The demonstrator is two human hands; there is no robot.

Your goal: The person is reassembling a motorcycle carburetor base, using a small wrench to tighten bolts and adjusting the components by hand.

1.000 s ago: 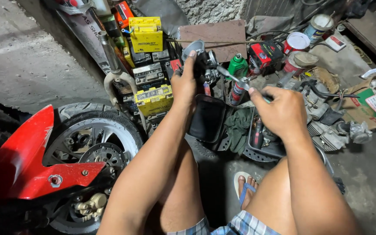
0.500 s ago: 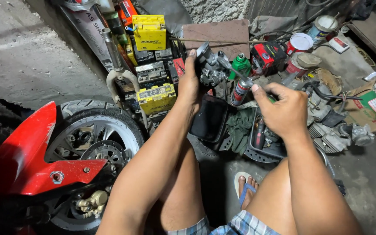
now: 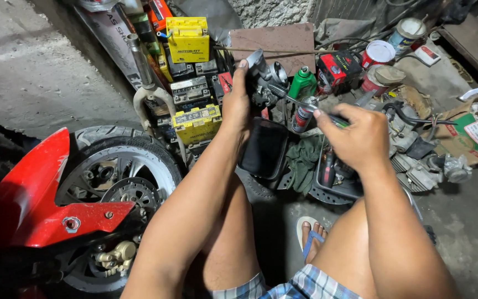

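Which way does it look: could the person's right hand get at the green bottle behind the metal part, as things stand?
Probably yes, but not freely. The right hand is shut on a screwdriver, and the green bottle stands just beyond the tool's tip, beside the metal part that the left hand holds.

carburetor [image 3: 265, 83]: grey metal, held up | screwdriver [image 3: 300, 103]: tip touching it

Yellow battery stack [image 3: 196, 123], landmark. Left of it: fork leg [image 3: 142, 72] and front wheel [image 3: 123, 171], blocking. Right, close by: left hand [image 3: 238, 105], carburetor [image 3: 264, 82], green bottle [image 3: 302, 83], crowded. Far left beyond the wheel: open concrete floor [image 3: 40, 66], passable.
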